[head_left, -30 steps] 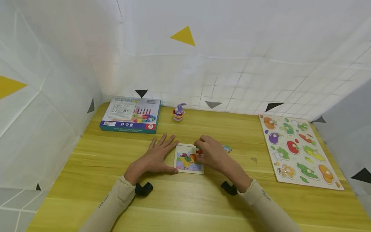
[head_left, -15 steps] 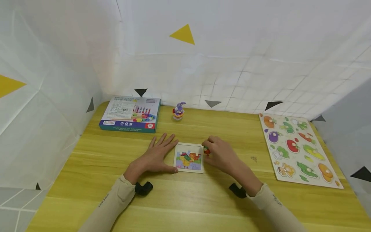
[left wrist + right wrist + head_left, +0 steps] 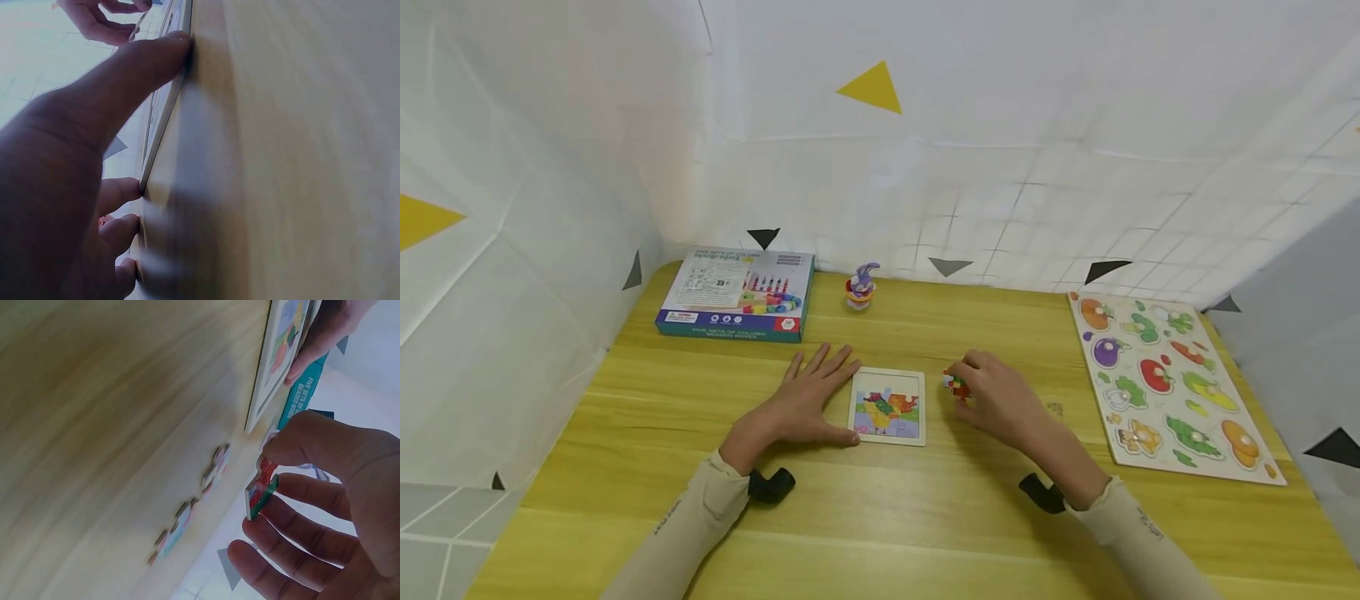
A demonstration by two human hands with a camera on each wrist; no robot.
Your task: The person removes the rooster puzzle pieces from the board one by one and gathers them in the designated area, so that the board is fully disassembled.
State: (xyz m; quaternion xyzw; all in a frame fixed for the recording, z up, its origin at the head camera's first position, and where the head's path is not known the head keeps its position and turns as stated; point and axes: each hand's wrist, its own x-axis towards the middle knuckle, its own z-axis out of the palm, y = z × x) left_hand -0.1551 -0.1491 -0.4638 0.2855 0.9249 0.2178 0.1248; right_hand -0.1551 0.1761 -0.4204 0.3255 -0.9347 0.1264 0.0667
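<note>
A small square jigsaw tray (image 3: 891,382) holds a partly filled picture, with bare board along its upper part. My left hand (image 3: 805,406) lies spread at the tray's left side. Its thumb and index finger touch the tray's edge in the left wrist view. Just right of the tray, my right hand (image 3: 1000,402) pinches a red and green jigsaw piece (image 3: 261,487) between thumb and fingers, held above the table. Below that hand, in the right wrist view, a loose jigsaw piece (image 3: 215,469) and another loose piece (image 3: 174,531) lie on the tabletop.
A boxed bead toy (image 3: 735,294) lies at the back left. Near it stands a purple rabbit figurine (image 3: 861,287). A vegetable peg puzzle board (image 3: 1172,387) lies at the right. White sheeting (image 3: 1000,108) hangs behind the wooden table (image 3: 865,525).
My right hand has moved right, from over the tray to beside it, still pinching the jigsaw piece. My left hand has stayed in place.
</note>
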